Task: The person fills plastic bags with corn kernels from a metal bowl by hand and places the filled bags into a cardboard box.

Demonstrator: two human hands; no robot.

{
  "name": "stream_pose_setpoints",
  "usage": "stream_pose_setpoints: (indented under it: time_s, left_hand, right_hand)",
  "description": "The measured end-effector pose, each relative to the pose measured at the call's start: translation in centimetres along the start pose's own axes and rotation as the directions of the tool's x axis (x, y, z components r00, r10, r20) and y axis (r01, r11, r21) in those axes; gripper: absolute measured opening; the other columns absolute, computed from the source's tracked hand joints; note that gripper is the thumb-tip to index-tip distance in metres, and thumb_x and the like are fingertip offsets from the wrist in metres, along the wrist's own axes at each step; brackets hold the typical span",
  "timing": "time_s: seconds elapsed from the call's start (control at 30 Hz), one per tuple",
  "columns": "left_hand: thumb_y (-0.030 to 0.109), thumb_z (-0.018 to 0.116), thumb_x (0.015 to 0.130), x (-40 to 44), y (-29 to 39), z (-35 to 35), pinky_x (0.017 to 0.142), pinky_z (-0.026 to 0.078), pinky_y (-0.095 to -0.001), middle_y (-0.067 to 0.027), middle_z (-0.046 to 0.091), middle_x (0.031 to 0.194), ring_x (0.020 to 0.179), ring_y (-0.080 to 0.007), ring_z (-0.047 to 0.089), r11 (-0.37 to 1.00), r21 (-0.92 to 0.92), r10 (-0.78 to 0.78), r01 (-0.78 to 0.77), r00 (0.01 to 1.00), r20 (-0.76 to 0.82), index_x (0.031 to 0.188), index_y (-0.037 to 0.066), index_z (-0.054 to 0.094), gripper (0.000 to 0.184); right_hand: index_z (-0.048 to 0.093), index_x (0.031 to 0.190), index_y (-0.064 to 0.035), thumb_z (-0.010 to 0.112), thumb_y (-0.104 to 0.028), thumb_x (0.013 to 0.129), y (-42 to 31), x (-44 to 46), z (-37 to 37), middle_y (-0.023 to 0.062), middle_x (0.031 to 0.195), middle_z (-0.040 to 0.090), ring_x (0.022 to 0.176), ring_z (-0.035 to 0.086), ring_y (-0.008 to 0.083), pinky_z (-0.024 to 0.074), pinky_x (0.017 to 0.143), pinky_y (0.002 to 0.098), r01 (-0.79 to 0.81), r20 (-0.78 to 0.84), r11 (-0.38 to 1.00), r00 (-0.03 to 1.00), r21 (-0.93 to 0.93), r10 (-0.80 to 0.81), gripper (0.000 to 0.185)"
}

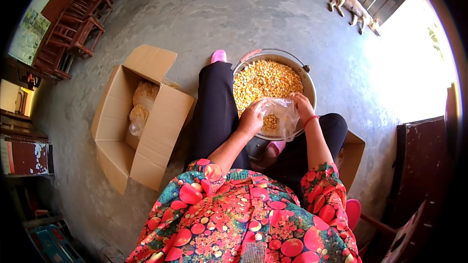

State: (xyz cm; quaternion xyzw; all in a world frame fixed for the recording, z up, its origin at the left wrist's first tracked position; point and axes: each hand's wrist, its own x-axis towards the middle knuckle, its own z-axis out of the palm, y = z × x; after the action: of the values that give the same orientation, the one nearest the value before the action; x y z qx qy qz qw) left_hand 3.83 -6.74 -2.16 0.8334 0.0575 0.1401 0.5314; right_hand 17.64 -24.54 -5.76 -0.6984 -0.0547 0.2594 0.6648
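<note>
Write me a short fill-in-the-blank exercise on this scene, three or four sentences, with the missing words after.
1. The thin, clear bag that the left grip and right grip hold is made of ____.
2. The round, silver metal bucket holds loose yellow kernels of ____.
3. As the wearer sees it, the large, open brown cardboard box stands to the bucket's ____.
4. On the grey concrete floor, the tan dog is ____ down.

Missing words: plastic; corn; left; lying.
</note>
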Motion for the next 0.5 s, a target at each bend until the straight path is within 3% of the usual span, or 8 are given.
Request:
stream_pose_setpoints:
  time_s: [0.03,0.07,0.1,0.23,0.3,0.37,0.43,0.5]
  left_hand:
    - [-0.008,0.04,0.065,0.0,-0.2,0.2,0.079,0.041,-0.0327,-0.0179,0.054,0.095,0.089,-0.0287,0.053,1.0,0.011,-0.004,0.005,1.0,-0.017,0.105,0.0,0.048,0.041]
    - [-0.008,0.04,0.065,0.0,-0.2,0.2,0.079,0.041,-0.0327,-0.0179,0.054,0.095,0.089,-0.0287,0.053,1.0,0.01,-0.005,0.005,1.0,-0.015,0.105,0.0,0.048,0.041]
    - [-0.008,0.041,0.065,-0.1,-0.2,0.2,0.08,0.041,-0.0325,-0.018,0.054,0.095,0.089,-0.0288,0.053,1.0,0.017,-0.021,0.021,1.0,-0.023,0.106,0.0,0.048,0.042]
    - [-0.009,0.042,0.063,-0.1,0.2,0.0,0.081,0.04,-0.0318,-0.0179,0.053,0.097,0.092,-0.0291,0.051,0.994,0.09,-0.066,0.069,0.997,-0.038,0.107,0.0,0.047,0.045]
    - [-0.009,0.042,0.063,-0.1,-0.1,0.1,0.081,0.039,-0.0317,-0.0181,0.051,0.099,0.094,-0.0298,0.05,0.994,0.099,-0.045,0.049,0.998,-0.043,0.108,0.0,0.046,0.047]
    - [-0.01,0.042,0.063,-0.1,0.0,0.0,0.081,0.039,-0.0322,-0.0185,0.051,0.1,0.094,-0.0303,0.05,0.992,0.119,-0.037,0.042,0.999,-0.038,0.109,0.001,0.045,0.047]
    - [-0.01,0.042,0.063,0.0,0.1,-0.2,0.082,0.039,-0.0322,-0.0187,0.05,0.101,0.095,-0.0304,0.049,0.994,0.095,-0.053,0.056,0.998,-0.041,0.11,0.001,0.044,0.048]
    - [-0.01,0.042,0.063,0.0,0.3,-0.4,0.082,0.039,-0.0323,-0.0189,0.05,0.101,0.095,-0.0306,0.049,0.995,0.07,-0.069,0.072,0.997,-0.043,0.11,0.001,0.044,0.048]
  right_hand:
    - [0.055,0.079,-0.0059,0.047,-0.014,0.079,-1.6,-0.5,0.1,-0.0001,0.065,0.051,0.056,0.047,0.0079,0.0372,0.048,0.019,0.161,0.023,0.968,0.987,-0.194,-0.16,0.011]
    - [0.054,0.081,-0.0068,0.047,-0.014,0.079,-3.3,-0.3,0.6,0.0,0.067,0.051,0.056,0.046,0.0078,0.0361,0.048,0.0191,0.026,0.025,0.997,0.999,0.072,-0.028,0.01]
    - [0.052,0.083,-0.0077,0.047,-0.013,0.08,-4.7,-0.4,1.2,0.0,0.07,0.052,0.055,0.046,0.0077,0.035,0.047,0.0193,-0.115,0.062,0.937,0.993,0.331,0.1,0.008]
    - [0.05,0.086,-0.0082,0.045,-0.012,0.08,-9.7,-2.5,3.4,0.0003,0.075,0.052,0.059,0.047,0.0065,0.0366,0.049,0.0184,-0.124,0.236,0.911,0.971,0.393,0.03,0.008]
    - [0.049,0.087,-0.0073,0.044,-0.01,0.081,-11.1,-3.8,4.9,0.001,0.076,0.052,0.062,0.049,0.0062,0.041,0.051,0.0176,-0.107,0.347,0.957,0.938,0.27,0.007,0.008]
    - [0.051,0.089,-0.0069,0.044,-0.012,0.082,-11.4,-5.0,6.2,0.0006,0.082,0.053,0.074,0.051,0.008,0.0429,0.064,0.0218,-0.095,0.423,0.99,0.905,0.101,0.044,0.011]
    - [0.053,0.096,-0.0045,0.046,-0.013,0.082,-10.2,-5.2,6.4,0.0017,0.086,0.054,0.082,0.049,0.0072,0.0406,0.071,0.0215,0.113,0.538,0.974,0.843,-0.197,0.01,0.018]
    - [0.057,0.093,-0.0041,0.051,-0.006,0.074,-8.1,-5.1,6.3,0.0054,0.088,0.058,0.087,0.053,0.0152,0.0411,0.075,0.0254,0.389,0.423,0.843,0.879,-0.371,-0.22,0.02]
